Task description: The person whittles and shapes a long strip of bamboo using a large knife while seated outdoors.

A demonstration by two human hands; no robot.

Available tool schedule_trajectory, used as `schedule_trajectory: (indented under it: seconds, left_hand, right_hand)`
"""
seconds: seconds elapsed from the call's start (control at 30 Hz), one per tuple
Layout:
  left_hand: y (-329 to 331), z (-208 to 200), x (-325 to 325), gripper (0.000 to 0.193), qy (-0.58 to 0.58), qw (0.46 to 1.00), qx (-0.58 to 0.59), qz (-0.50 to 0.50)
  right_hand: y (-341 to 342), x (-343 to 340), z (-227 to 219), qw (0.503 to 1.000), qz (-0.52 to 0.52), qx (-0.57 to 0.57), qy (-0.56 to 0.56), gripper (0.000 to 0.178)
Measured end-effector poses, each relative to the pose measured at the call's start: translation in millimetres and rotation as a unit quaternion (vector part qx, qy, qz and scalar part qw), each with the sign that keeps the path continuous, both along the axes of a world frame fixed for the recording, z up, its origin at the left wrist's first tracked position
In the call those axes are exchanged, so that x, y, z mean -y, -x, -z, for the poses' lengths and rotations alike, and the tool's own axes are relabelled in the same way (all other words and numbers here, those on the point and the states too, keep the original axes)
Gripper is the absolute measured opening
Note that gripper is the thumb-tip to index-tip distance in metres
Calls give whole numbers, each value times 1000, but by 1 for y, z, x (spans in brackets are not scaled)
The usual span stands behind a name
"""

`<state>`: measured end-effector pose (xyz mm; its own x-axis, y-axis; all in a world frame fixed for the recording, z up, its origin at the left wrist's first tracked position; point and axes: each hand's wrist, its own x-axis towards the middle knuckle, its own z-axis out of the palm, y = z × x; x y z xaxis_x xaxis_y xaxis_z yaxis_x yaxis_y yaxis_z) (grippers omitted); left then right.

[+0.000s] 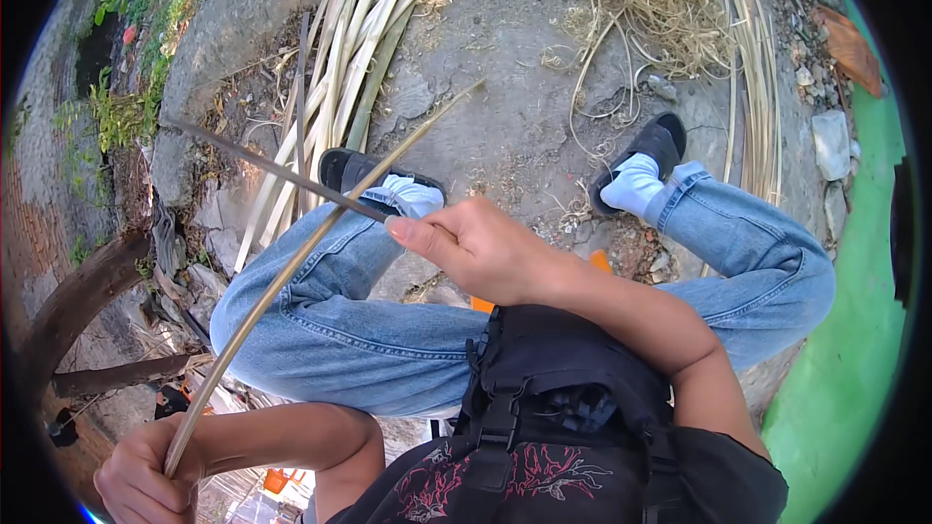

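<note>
Fingers of right hand (485, 247) gripping dark blade (277, 173), left hand (146, 480) fingers clenched around bamboo strip (291, 267)

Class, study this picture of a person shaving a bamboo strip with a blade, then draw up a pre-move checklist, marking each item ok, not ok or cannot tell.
1. Left hand grips the lower end of the bamboo strip: ok.
2. Right hand holds the dark blade, thumb along it: ok.
3. Blade meets the strip where they cross: ok.
4. Blade edge turned away from the body: cannot tell.
5. Legs in jeans out from under the crossing: not ok.
6. More split strips lying ahead on the ground: ok.
</note>
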<state>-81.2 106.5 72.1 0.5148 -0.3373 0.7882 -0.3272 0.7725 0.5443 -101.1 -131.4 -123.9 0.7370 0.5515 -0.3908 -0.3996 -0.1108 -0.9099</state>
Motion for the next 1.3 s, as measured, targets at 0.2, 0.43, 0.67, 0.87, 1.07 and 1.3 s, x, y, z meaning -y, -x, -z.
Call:
schedule_trajectory:
  seconds: [0.2, 0.43, 0.67, 0.87, 1.07, 1.3]
  left_hand:
    - [2, 7, 15, 42, 25, 999, 1, 36]
    - [-4, 4, 29, 43, 2, 1000, 17, 14]
    - [5, -5, 37, 45, -39, 991, -52, -121]
    - [-6, -3, 18, 45, -40, 981, -91, -168]
    - [3, -7, -3, 44, -53, 972, -81, -213]
    - [0, 5, 21, 44, -38, 994, -73, -73]
  right_hand:
    - [4, 13, 24, 997, 49, -43, 46, 64]
    - [8, 22, 98, 981, 92, -119, 120, 62]
    - [17, 4, 87, 995, 95, -12, 33, 66]
    - [12, 32, 174, 946, 149, -147, 247, 74]
    - [5, -5, 86, 992, 110, 57, 39, 63]
    - [1, 35, 173, 954, 131, -175, 203, 68]
